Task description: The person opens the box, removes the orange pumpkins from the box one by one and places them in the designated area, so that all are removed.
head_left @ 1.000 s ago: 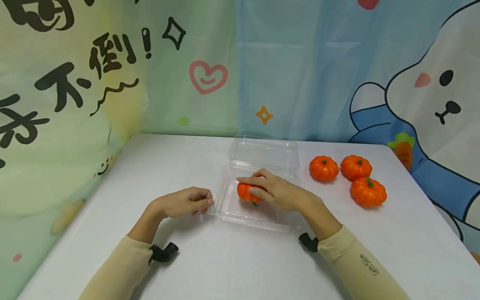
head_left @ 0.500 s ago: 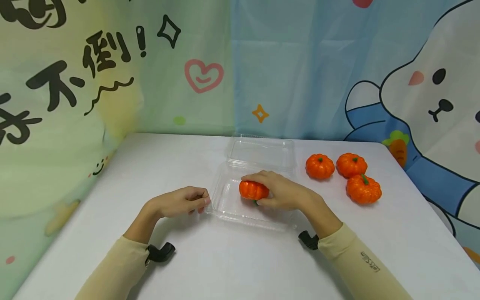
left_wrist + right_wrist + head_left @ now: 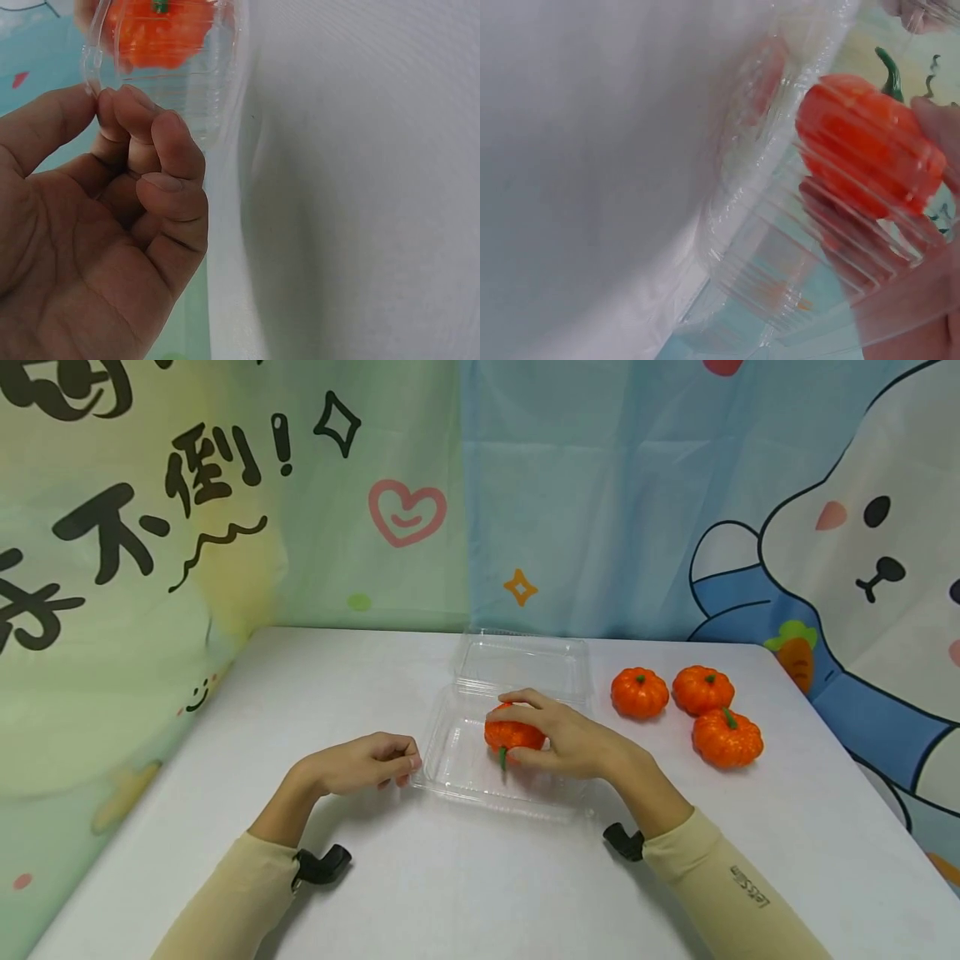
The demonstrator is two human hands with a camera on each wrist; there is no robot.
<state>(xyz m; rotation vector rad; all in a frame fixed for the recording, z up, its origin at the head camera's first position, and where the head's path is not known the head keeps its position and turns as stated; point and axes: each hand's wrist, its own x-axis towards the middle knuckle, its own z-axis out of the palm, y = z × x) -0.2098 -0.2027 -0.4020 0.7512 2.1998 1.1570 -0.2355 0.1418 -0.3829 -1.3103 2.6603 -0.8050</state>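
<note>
My right hand (image 3: 573, 739) grips a small orange pumpkin (image 3: 498, 737) over the base of a clear plastic clamshell box (image 3: 457, 764). Its green stem (image 3: 503, 758) points toward me, and the pumpkin is tilted on its side. In the right wrist view the pumpkin (image 3: 862, 146) shows through the clear ribbed wall, with fingers on either side of it; whether it touches the box floor I cannot tell. At the box's near left corner, my left hand (image 3: 367, 766) pinches the rim between thumb and fingertips, as the left wrist view of that hand (image 3: 112, 202) also shows.
Three more orange pumpkins stand on the white table (image 3: 450, 893) right of the box: one at left (image 3: 640, 693), one behind (image 3: 702, 690) and one nearer (image 3: 727, 739). The box's open lid (image 3: 521, 664) lies toward the printed backdrop cloth (image 3: 585, 527).
In my right hand the pumpkin has turned, its stem swinging out toward me, and the right fingers have shifted on it. My left hand stays at the box's corner.
</note>
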